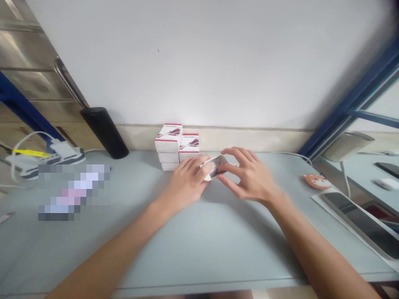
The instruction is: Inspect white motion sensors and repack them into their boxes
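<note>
My left hand (188,178) is closed around a small white box (211,176), held just above the table. The box's end facing right looks open, with a dark greyish interior and a white flap at its side. At that end is my right hand (251,176), its thumb and one finger closed on the lower edge and the other fingers arched above. Whether anything is inside the box is too blurred to tell. Just behind my left hand stands a stack of white boxes (167,145) with red and dark printed tops, partly covered by that hand.
A black cylinder (106,135) leans near the wall, and a power strip (70,158) with plugs lies at left. Nearer is a pixelated object (73,193). To the right are an orange animal-faced item (317,181) and a dark flat device (358,222) on white paper. Blue frame bars (349,99) flank the table.
</note>
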A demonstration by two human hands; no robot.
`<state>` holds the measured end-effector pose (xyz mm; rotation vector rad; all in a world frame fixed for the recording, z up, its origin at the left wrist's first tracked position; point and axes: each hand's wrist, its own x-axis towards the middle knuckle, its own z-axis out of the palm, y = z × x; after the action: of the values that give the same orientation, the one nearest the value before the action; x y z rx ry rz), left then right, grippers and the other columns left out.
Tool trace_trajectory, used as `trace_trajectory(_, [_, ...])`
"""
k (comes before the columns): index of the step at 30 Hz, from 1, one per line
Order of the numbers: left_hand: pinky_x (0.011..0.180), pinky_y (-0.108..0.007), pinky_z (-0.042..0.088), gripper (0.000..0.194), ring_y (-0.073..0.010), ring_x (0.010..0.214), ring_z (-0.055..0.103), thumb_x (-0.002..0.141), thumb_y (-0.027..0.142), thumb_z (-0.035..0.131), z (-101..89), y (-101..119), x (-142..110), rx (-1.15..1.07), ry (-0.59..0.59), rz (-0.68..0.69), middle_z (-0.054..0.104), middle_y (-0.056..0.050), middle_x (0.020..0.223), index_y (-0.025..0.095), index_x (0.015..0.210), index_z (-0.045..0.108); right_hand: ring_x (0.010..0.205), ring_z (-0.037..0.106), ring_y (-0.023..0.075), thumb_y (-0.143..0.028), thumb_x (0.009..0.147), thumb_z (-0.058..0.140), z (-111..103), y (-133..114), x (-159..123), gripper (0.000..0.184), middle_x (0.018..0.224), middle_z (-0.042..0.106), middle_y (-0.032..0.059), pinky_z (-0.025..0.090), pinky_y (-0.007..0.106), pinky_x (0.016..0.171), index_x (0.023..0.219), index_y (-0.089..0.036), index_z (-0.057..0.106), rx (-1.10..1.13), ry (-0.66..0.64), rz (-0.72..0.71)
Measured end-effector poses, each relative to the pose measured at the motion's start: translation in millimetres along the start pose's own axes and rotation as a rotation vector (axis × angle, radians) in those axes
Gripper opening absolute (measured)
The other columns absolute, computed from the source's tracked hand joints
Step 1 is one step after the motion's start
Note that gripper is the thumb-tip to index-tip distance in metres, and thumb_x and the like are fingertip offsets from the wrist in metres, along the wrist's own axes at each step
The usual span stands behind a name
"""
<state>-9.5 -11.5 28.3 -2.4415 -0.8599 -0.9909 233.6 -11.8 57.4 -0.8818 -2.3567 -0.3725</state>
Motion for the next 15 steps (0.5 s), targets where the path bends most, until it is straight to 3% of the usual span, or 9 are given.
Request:
trace_trajectory(3, [0.098,-0.05,0.057,0.053,-0.031,0.122,0.068,0.093,0.011,0.068,0.5,0,0,-0.011,0.005,-0.004,0.064,-0.016,0.14,0.024,0.136,0.041,0.094,0.069,0.0236,-0.036,0.101,0.058,-2,3,-2,0.021,0.124,0.069,0.0095,0.053,0.038,0.084,0.114,-0.027,0.072,-0.003,-0.005,0.064])
trace_trajectory(6, [0.097,-0.05,0.058,0.053,-0.0313,0.121,0.069,0.092,0.01,0.068,0.5,0,0,0.004,0.002,-0.006,0.065,-0.017,0.139,0.024,0.135,0.041,0.077,0.068,0.0178,-0.029,0.103,0.052,0,5,-4,0.02,0.121,0.072,0.0063,0.048,0.03,0.067,0.115,-0.027,0.068,0.015,0.007,0.135])
trace_trajectory(10, [0.096,-0.051,0.058,0.054,-0.0321,0.12,0.07,0.089,0.008,0.071,0.7,0,0,0.016,0.0,-0.002,0.065,-0.017,0.14,0.024,0.132,0.041,0.074,0.07,0.0159,-0.024,0.107,0.046,2,6,-5,0.019,0.113,0.075,0.0033,0.044,0.028,0.061,0.111,-0.027,0.064,0.055,0.04,0.207])
trace_trajectory(15, [0.098,-0.052,0.058,0.053,-0.0331,0.123,0.069,0.089,0.012,0.075,1.7,-3,-2,-0.005,0.024,-0.037,0.066,-0.018,0.139,0.023,0.13,0.043,0.081,0.072,0.0164,-0.023,0.103,0.051,-1,13,-4,0.012,0.116,0.074,0.0051,0.051,0.029,0.068,0.108,-0.027,0.061,0.165,0.257,0.317])
